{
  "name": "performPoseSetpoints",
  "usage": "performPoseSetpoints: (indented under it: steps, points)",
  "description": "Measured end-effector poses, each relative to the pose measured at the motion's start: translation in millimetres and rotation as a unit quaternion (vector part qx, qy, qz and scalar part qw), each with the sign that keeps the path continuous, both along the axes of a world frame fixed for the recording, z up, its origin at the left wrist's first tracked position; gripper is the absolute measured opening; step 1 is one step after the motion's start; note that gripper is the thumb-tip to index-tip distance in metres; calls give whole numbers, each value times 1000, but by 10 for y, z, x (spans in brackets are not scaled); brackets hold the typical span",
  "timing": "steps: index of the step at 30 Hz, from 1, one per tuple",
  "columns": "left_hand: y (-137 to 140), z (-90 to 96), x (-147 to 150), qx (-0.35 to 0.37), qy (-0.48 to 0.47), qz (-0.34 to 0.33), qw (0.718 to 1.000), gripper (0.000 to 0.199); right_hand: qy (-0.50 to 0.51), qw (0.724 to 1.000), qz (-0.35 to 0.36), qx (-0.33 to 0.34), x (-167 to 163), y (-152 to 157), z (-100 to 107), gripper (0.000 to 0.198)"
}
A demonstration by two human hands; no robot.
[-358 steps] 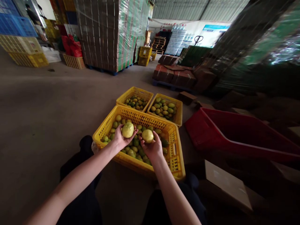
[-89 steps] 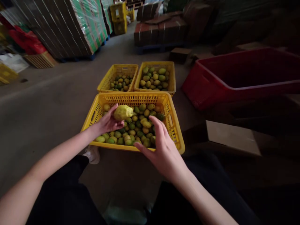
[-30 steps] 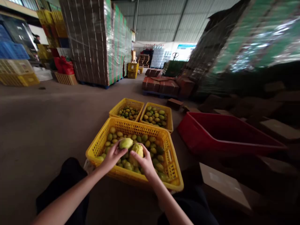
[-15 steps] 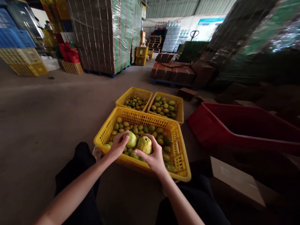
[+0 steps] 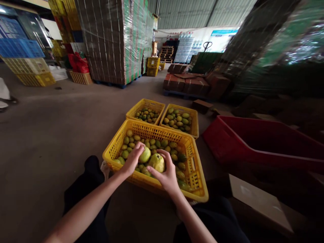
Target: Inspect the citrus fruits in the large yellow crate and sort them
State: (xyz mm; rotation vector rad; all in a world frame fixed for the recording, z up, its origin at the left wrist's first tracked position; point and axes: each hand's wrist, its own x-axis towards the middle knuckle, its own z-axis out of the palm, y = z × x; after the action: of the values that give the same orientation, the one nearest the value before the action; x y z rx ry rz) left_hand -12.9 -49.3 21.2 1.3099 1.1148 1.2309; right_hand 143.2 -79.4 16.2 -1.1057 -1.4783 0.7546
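So the left hand [image 5: 134,158] has its fingers curled round a green fruit [image 5: 145,155], and the right hand [image 5: 168,172] is cupped half open around a lumpy yellow fruit [image 5: 157,163] — they're just beside each other, over the big yellow crate [image 5: 162,132], nearer its front edge. Two smaller crates [image 5: 194,125] of fruit sit at its far edge — red tub [image 5: 217,145] off past the right edge.

L arm [image 5: 93,198] & R arm [image 5: 189,214] bare, extended fwd, converging.
L hand [image 5: 132,161] back-side showing, fingers [image 5: 139,147] bent in a grip, thumb prob. hidden; R hand [image 5: 168,172] gripping in a C, thumb [image 5: 155,172] low, index [image 5: 165,155] arched above.
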Motion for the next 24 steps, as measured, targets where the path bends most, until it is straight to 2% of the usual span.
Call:
performPoseSetpoints:
  steps: [3,6,8,13,19,21,24]
  points:
    - [7,11,23,-93,-64,-29,993,46,95,993,-28,-68,-17,24,10,50]
    - [55,41,59,-138,-137,-48,980,48,194,971,-35,-135,-26,61,31,47]
    - [99,73,81,-179,-214,-47,959,40,282,941,-32,-184,-37,88,54,46]
    - [151,164,83,-286,-407,-22,867,33,445,837,-40,-317,-72,162,135,36]
    - [175,178,77,-329,-460,1,825,32,525,747,-90,-399,-99,238,162,21]
    - [197,169,82,-345,-452,24,822,30,532,729,-82,-422,-98,252,142,23]
    - [220,149,78,-362,-433,28,825,30,521,722,-75,-449,-81,260,96,26]
